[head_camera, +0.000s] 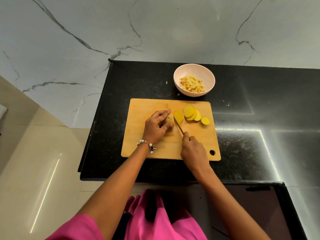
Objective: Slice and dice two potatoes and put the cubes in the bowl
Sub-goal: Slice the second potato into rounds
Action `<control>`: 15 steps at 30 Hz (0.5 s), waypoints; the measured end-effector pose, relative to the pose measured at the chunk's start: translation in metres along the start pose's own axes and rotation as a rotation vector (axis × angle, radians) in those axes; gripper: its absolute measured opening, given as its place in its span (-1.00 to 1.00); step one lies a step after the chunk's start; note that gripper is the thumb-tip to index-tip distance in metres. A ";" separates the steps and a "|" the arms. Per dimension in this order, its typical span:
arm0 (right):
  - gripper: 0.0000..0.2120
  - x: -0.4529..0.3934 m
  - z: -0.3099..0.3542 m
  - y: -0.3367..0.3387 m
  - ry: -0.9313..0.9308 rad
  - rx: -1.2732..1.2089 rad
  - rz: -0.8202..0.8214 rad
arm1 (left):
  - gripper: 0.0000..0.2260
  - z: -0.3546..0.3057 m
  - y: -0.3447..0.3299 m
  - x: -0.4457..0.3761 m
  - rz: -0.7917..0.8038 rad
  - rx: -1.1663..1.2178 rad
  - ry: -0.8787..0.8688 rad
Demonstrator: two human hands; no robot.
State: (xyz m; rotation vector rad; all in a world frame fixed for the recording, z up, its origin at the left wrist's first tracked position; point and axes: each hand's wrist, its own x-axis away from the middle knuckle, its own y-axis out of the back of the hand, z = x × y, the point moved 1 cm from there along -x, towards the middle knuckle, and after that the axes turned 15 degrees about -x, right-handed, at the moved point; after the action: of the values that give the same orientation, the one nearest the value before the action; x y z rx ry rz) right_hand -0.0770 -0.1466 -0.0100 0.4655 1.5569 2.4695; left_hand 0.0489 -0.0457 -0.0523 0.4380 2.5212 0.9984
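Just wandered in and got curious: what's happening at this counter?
A person is slicing a potato on a wooden cutting board. The left hand grips the uncut end while the right hand holds a knife against the cut face. Several round slices lie beside the blade. Behind the board, a pale bowl already holds potato cubes.

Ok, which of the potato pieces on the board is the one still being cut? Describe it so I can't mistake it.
Start at the wooden cutting board on the black counter. Near its middle the left hand grips the potato stub, with the knife blade against its right face. Unlike the flat yellow slices fanned to the right, it is a thick, brown-skinned chunk, mostly hidden under the fingers.
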 end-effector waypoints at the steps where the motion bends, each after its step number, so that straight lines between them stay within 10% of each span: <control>1: -0.56 -0.005 -0.005 0.004 -0.012 0.004 -0.004 | -0.55 0.000 0.000 0.000 0.001 0.004 0.001; 15: -0.78 -0.012 0.005 0.035 -0.021 -0.508 -0.154 | -0.54 0.000 0.002 0.001 0.007 0.001 -0.003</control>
State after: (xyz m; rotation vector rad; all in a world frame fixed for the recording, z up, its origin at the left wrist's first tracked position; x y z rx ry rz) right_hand -0.0642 -0.1617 0.0218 0.2709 0.8626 2.5906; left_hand 0.0484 -0.0443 -0.0513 0.4487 2.5190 0.9978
